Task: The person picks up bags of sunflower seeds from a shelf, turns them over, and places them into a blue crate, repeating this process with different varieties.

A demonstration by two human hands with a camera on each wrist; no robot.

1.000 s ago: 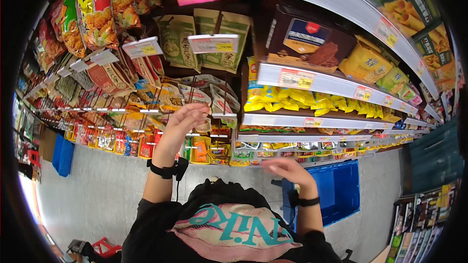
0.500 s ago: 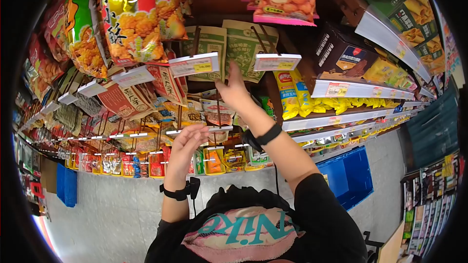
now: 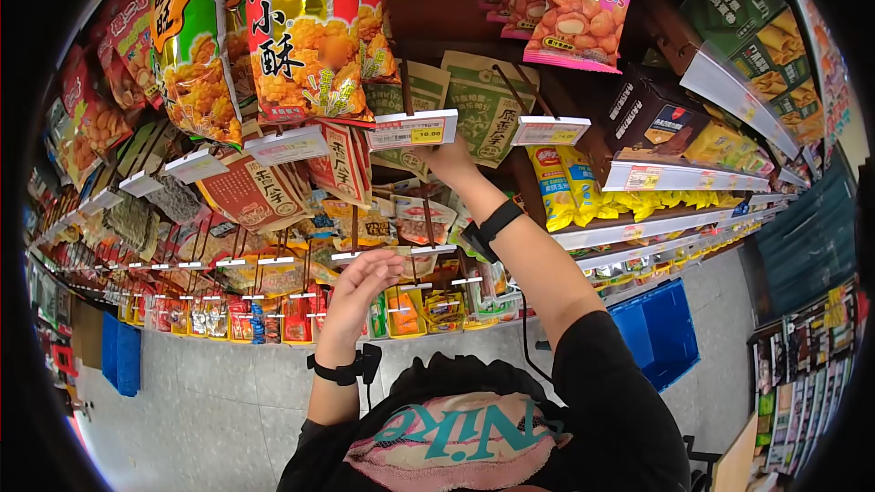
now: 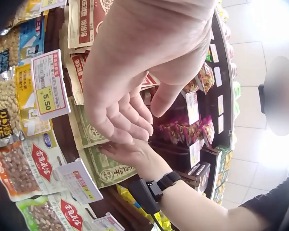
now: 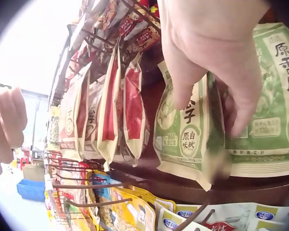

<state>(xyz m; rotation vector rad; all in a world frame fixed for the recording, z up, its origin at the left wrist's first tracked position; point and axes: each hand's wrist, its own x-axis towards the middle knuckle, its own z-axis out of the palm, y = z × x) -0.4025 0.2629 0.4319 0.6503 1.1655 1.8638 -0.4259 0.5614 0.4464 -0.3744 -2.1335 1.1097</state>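
My right hand (image 3: pixel 447 164) reaches in among the hanging green bags, partly hidden behind a price tag (image 3: pixel 415 129). In the right wrist view its thumb lies over the front of a green bag of melon seeds (image 5: pixel 171 144) and the fingers are at its far side, pinching the bag's edge. A second green bag (image 5: pixel 274 120) hangs right beside it. My left hand (image 3: pixel 360 287) is held up in front of the lower rack, fingers loosely bent, with nothing in it. The left wrist view shows both hands near the green bags (image 4: pixel 106 166).
Red seed bags (image 3: pixel 251 191) hang to the left, below large yellow-and-red snack bags (image 3: pixel 305 46). Pink peanut bags (image 3: pixel 583 18) hang upper right. Metal hooks (image 5: pixel 96 185) and price tags stick out below. A blue crate (image 3: pixel 656 333) stands on the floor at right.
My right hand has moved up and left from the lower right to the green bags and now grips one. The view has shifted left; my left hand stays raised.
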